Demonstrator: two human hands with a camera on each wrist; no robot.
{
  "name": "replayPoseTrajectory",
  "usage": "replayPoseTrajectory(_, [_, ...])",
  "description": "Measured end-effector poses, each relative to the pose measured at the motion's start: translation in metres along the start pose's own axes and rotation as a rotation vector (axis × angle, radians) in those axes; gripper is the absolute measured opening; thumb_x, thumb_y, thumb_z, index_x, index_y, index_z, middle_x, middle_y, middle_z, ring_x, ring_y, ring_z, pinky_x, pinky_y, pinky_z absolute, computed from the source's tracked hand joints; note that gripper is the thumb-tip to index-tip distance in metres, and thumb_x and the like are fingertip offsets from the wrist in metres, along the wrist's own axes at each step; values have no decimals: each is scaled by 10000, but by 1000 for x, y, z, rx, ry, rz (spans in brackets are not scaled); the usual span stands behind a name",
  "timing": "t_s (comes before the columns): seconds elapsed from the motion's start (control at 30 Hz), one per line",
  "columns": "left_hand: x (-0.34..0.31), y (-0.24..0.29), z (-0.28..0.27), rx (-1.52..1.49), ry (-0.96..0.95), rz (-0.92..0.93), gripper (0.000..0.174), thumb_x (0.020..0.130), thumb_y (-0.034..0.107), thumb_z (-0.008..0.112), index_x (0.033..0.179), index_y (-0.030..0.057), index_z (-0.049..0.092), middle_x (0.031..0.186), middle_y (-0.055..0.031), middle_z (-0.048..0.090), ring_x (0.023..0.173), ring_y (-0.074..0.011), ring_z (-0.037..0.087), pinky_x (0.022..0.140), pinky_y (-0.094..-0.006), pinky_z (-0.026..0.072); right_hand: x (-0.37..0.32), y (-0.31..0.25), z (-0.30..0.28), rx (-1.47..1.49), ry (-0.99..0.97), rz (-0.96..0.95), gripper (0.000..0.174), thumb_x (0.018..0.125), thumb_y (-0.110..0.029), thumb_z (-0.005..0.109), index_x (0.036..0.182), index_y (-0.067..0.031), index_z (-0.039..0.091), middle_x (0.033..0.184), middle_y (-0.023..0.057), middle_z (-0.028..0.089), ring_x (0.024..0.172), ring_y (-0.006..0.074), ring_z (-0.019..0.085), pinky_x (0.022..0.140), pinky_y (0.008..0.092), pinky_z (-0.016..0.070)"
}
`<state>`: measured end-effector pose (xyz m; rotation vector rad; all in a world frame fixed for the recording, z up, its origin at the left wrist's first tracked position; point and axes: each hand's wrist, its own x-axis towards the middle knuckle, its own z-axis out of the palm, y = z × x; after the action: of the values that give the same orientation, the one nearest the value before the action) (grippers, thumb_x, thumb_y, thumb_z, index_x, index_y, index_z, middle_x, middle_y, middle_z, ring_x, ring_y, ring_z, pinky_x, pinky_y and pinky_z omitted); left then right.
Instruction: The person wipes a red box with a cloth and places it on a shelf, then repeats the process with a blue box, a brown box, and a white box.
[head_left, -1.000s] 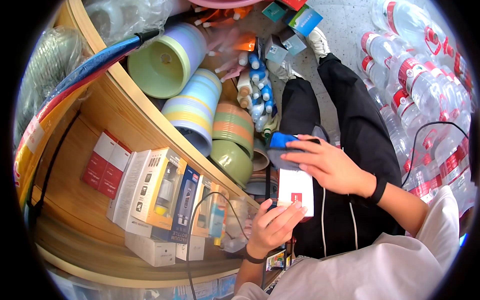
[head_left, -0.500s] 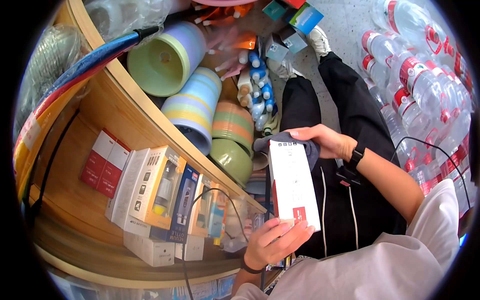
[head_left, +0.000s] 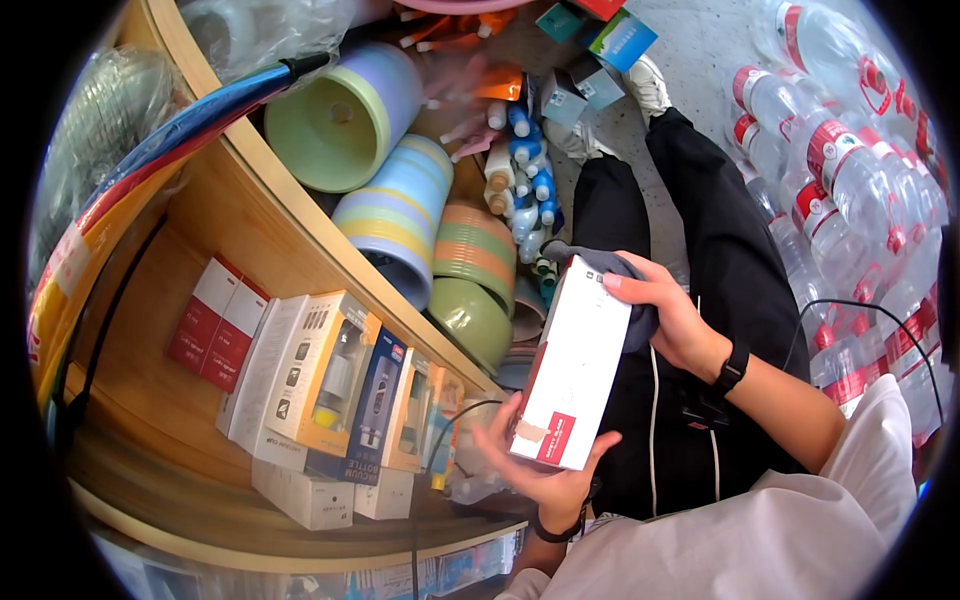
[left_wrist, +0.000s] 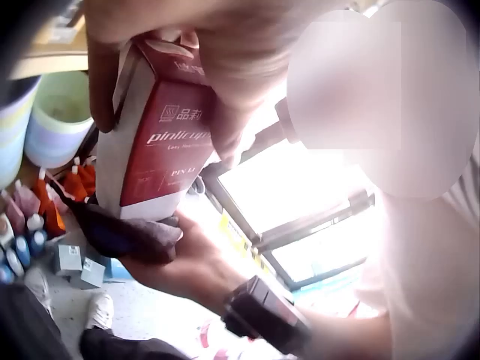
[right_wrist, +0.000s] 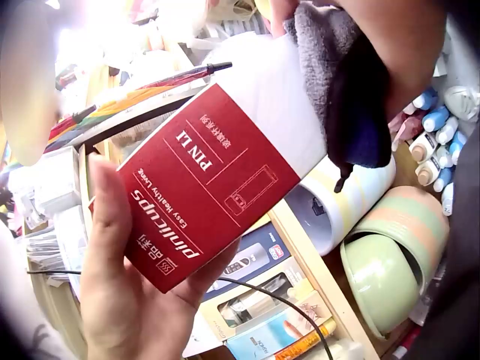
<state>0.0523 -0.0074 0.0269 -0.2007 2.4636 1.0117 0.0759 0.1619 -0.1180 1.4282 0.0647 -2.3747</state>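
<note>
A long white and red box (head_left: pixel 575 365) is held tilted above the lap, its red-labelled end lower. The left hand (head_left: pixel 550 470) grips that lower end, fingers on one side and thumb on the other; the right wrist view shows this hand (right_wrist: pixel 142 300) around the box's red face (right_wrist: pixel 210 187). At the upper end the right hand (head_left: pixel 672 312) holds a dark grey cloth (head_left: pixel 640 325) against the box, thumb on the white face. In the left wrist view the cloth (left_wrist: pixel 124 232) lies under the box's far end, between box and palm.
A wooden shelf (head_left: pixel 210 280) at the left holds boxed cups (head_left: pixel 320 385) and red-white boxes (head_left: pixel 218 325). Stacked pots (head_left: pixel 395 210) and small bottles (head_left: pixel 525 180) stand beyond it. Large water bottles (head_left: pixel 840 170) line the right. A black cable (head_left: pixel 870 305) hangs near the right forearm.
The box has come out from under the cloth and tilted, its lower end swinging left. The right hand has moved from over the box to its upper end; the left hand's hold has shifted around the lower end.
</note>
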Motion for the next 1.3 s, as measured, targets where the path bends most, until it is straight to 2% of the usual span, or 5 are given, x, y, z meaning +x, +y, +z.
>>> replayPoseTrajectory(0.43, [32, 16, -61, 465, -438, 565, 572, 655, 159, 939, 1163, 155, 677, 1253, -48, 635, 1173, -361, 599, 938, -463, 545, -36, -39, 20, -1049, -62, -526, 360, 994, -200, 645, 1321, -57, 691, 1342, 151, 693, 1475, 353, 452, 1200, 435, 367])
replayPoseTrajectory(0.77, [7, 1, -46, 418, -413, 633, 440, 740, 51, 842, 1155, 175, 761, 1219, -24, 626, 1104, -291, 623, 898, -352, 583, -53, -25, 59, -1375, -678, -495, 361, 1014, -311, 552, 1197, -53, 726, 1260, 147, 712, 1242, 376, 627, 1039, 442, 499])
replayPoseTrajectory(1.03, [10, 17, -50, 292, -388, 523, 536, 662, 123, 920, 1174, 92, 765, 1243, -56, 660, 1101, -332, 659, 920, -399, 575, -8, -42, 20, -1335, -249, -200, 305, 987, -253, 621, 1092, 7, 743, 1062, 191, 745, 999, 362, 710, 863, 400, 549])
replayPoseTrajectory(1.17, [10, 25, -58, 254, -196, 393, 586, 613, 134, 958, 1149, 37, 743, 1227, -106, 659, 1118, -346, 658, 941, -437, 565, 2, -43, -3, -1179, 47, 61, 435, 1041, -331, 601, 968, 86, 706, 728, 84, 690, 615, 152, 627, 631, 299, 510])
replayPoseTrajectory(1.3, [22, 39, -56, 158, 167, 267, 716, 568, 146, 1003, 1202, 19, 694, 1207, -99, 628, 1173, -329, 629, 976, -432, 545, -20, -44, 15, -710, 200, -280, 444, 1074, -334, 566, 802, -11, 702, 679, 7, 617, 567, 94, 572, 564, 253, 450])
